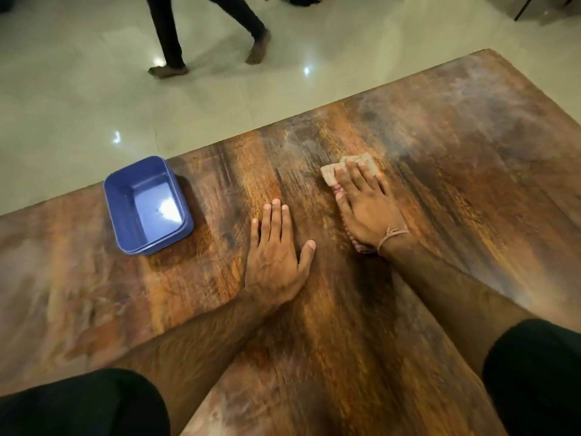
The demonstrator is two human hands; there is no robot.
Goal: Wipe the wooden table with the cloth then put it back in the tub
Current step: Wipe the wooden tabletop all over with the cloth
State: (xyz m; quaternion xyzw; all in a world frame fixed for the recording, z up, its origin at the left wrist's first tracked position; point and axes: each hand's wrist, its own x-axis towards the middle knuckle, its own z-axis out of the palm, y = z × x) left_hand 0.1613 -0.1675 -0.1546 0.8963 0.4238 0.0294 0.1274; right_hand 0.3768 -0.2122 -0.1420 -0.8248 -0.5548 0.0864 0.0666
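Your right hand lies flat on the cloth toward the middle of the desk, its fingers straight and pressing rather than gripping. Since nothing pinches the cloth, a quick stroke could leave it bunched or slid out from under your palm. Your left hand rests open on the wood between the cloth and the blue tub, which sits close to the far edge, so a wide leftward sweep might knock it onto the floor.
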